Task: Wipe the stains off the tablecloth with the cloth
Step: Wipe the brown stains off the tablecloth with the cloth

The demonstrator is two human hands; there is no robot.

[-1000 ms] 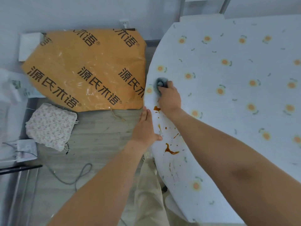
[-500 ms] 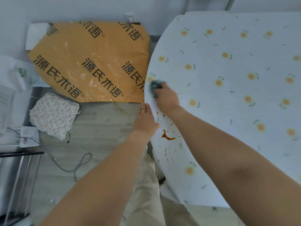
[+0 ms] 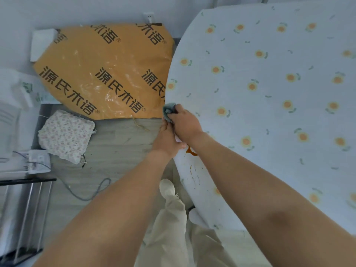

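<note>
**A:** How's the grip looking? Right hand (image 3: 184, 123) has its fingers curled over the small crumpled grey-blue wiping cloth (image 3: 169, 110), bunching it into a wad and pressing it down at the tablecloth's left edge.

**B:** Yeah, that cloth looks soft, light and floppy, so wadding it in the fist is probably the right hold; pinch a corner and it'd just drag. Left hand (image 3: 166, 140) lies against that same edge just below the cloth, fingers straight and together, thumb up on the top. Bracing the fabric, I'd guess.

**A:** Makes sense. The pale round tablecloth with the orange flower print (image 3: 269, 97) looks thin and would likely slide or ruck up under scrubbing.

**B:** And the orange-brown sauce stains (image 3: 190, 151) sit near the edge, right below both hands, partly hidden by the right forearm. Thin streaks trail further down. They look wet and smeary.
</note>
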